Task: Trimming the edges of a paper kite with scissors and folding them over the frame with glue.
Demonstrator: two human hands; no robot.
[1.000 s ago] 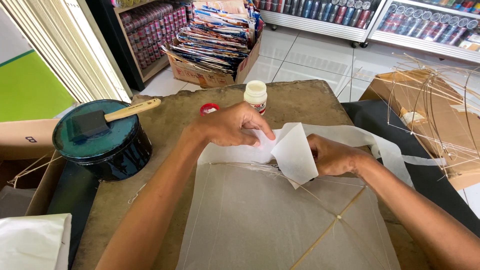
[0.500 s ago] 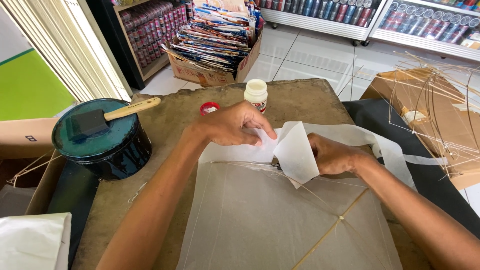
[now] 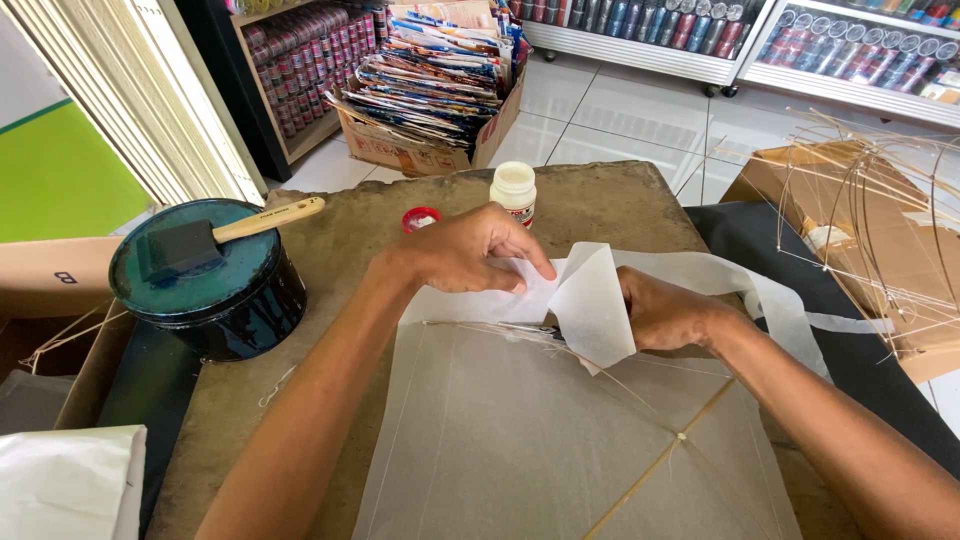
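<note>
From the head camera, looking down on a worn brown tabletop (image 3: pixel 600 200): a thin translucent white paper kite sheet on a slim bamboo-stick frame (image 3: pixel 540 440) lies flat at the near centre. The left hand (image 3: pixel 465 250) rests on its far edge, fingers spread and pressing down a folded strip of the paper, nothing gripped. The right hand (image 3: pixel 665 312), just to the right, has its fingers curled closed around a lifted flap of the same white paper (image 3: pixel 592 300), which stands curved up between the two hands.

Judging from this, the paper looks fragile: a pull by the right hand against the left hand's pressure could tear or crease it along the stick.

A small white plastic glue bottle, uncapped (image 3: pixel 514 192), stands just beyond the left hand, its red cap (image 3: pixel 420 217) beside it; a knuckle could tip it onto the sheet. A round dark green tin carrying a wooden-handled foam brush (image 3: pixel 205 275) sits well to the left.
</note>
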